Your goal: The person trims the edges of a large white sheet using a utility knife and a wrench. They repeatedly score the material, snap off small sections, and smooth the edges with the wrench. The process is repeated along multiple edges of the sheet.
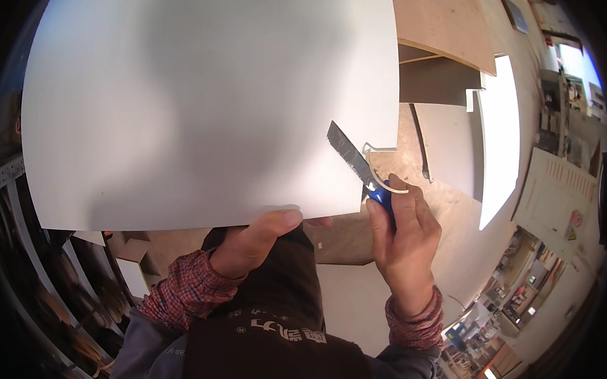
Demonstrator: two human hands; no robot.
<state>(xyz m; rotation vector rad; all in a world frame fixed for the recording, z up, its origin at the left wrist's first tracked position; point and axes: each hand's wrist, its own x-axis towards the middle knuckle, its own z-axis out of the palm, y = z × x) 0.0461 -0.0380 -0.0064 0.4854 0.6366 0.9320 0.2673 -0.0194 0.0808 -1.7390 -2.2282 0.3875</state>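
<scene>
A large white board [206, 106] spreads in front of me, with a notch cut out of its near right corner. My left hand [251, 241] grips the near edge, thumb on the top face and fingers mostly hidden beneath. In my right hand [409, 240], the fingers are closed round the blue handle of a knife. Its wide dark knife blade [350, 154] slants up and left across the board by the notch. A thin pale curled strip [386, 184] bends from the notch edge to my right fingers; whether it is still joined to the board I cannot tell.
Beyond the board on the right stands a brown panel [449, 27] above a dark open box shape. A white panel [502, 143] stands upright farther right. A metal rack [31, 237] is on the left, and cluttered shelves [472, 346] lie low right.
</scene>
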